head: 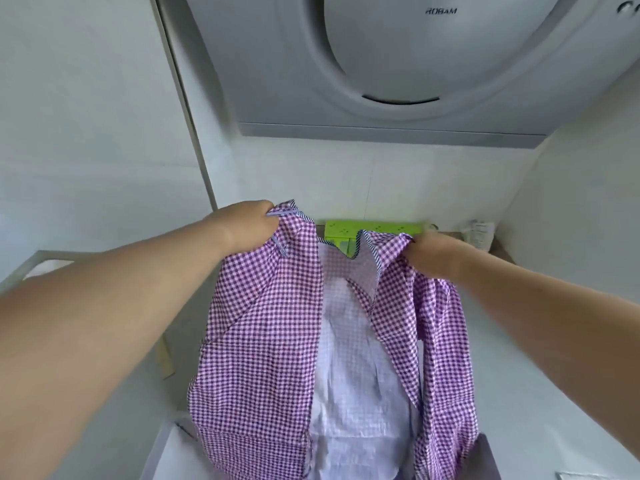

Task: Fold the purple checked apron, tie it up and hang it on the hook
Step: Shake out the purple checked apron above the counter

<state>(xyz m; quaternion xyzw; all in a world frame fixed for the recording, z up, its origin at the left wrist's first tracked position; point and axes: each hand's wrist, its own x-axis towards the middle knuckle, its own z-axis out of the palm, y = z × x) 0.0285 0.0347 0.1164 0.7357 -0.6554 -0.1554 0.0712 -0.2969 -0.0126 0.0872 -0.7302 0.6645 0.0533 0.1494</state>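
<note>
Purple checked apron point(263, 327) hangs in the air below the range hood point(391, 64), held up by both bare hands with its two side panels folded inward, so the pale inner side shows as a strip down the middle. Left hand point(247, 225) is curled tight round the upper left corner of the cloth, where a thin lilac strap point(282, 213) and a striped edging stick out between the fingers. Right hand point(431, 252) is likewise closed, pinching the bunched upper right corner, and sits a little lower than the other one. Cloth on that side is more crumpled and falls in loose folds. Directly below the hood and behind the top edge of the apron, a bright green rack point(374, 228) is fixed to the white wall. Lower part of the apron runs out of view at the bottom edge.
</note>
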